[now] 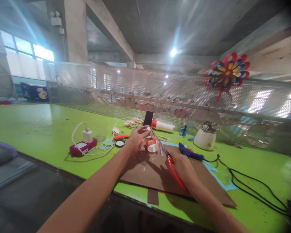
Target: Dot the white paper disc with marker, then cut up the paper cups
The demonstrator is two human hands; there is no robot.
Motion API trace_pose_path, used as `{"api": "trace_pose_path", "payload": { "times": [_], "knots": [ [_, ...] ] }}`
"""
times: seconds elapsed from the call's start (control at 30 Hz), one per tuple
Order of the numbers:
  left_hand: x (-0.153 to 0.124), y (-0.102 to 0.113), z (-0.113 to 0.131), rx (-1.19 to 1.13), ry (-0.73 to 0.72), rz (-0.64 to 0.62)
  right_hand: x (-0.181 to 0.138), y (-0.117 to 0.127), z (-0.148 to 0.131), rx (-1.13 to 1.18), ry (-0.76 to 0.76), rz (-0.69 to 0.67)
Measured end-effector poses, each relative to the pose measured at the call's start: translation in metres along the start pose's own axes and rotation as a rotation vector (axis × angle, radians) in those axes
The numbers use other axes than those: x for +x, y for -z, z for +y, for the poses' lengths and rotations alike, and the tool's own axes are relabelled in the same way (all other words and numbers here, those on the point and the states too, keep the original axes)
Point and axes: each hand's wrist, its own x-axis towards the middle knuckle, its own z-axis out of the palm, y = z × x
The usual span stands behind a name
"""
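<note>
My left hand (137, 139) is closed on a red and white paper cup piece (152, 146), whose curled part hangs beside the fingers. Red-handled scissors (171, 166) are gripped in my right hand (183, 167). Their blades point up and left, close against the paper piece; whether they touch it I cannot tell. Below both hands lies a brown board (145, 173) with small scraps on it. To the right of the scissors rests a blue glue gun (191, 152), its black cable running off to the right.
Left on the green table (46, 136) sits a purple power strip (82, 147) with a white charger (87, 135). Behind the hands are stacked paper cups (163, 126) and a dark upright phone-like slab (148, 118). A white pot (205, 137) stands right, before a mesh screen (126, 94) bearing a paper flower (229, 72).
</note>
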Motion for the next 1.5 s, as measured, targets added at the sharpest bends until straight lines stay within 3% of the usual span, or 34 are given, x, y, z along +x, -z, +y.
{"api": "trace_pose_path", "payload": {
  "times": [0.43,0.97,1.5],
  "knots": [
    [-0.001,0.000,0.002,0.007,0.038,0.002,0.000,0.001,-0.001,0.020,-0.031,-0.066],
    [-0.002,-0.001,0.012,0.016,0.172,-0.002,0.001,-0.004,0.005,-0.016,-0.004,-0.024],
    [-0.003,-0.003,0.012,0.073,0.199,0.026,0.001,0.001,0.005,0.000,0.027,-0.038]
  ]
}}
